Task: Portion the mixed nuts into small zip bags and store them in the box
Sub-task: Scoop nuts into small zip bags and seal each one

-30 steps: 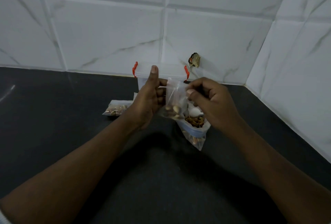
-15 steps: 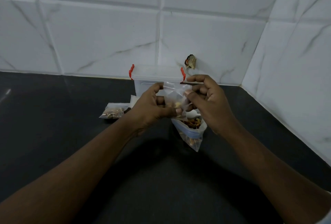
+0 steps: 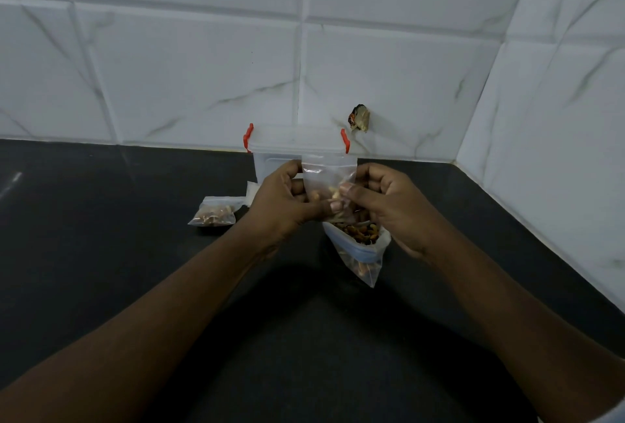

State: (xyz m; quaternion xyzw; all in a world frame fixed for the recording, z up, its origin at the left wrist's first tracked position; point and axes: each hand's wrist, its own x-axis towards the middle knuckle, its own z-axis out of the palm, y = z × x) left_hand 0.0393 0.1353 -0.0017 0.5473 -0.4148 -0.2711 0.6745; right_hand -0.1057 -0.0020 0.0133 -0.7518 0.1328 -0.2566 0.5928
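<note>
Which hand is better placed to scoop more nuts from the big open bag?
Right, probably: the right hand pinches the small zip bag directly above the open big bag; the left hand grips its other edge.

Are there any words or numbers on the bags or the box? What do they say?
None: no word, number or sign can be read anywhere in the picture.
small clear zip bag, pinched by the left hand and the right hand: no print shows.
clear plastic box with red latches: no label shows.
big clear bag of mixed nuts: no print shows.
</note>
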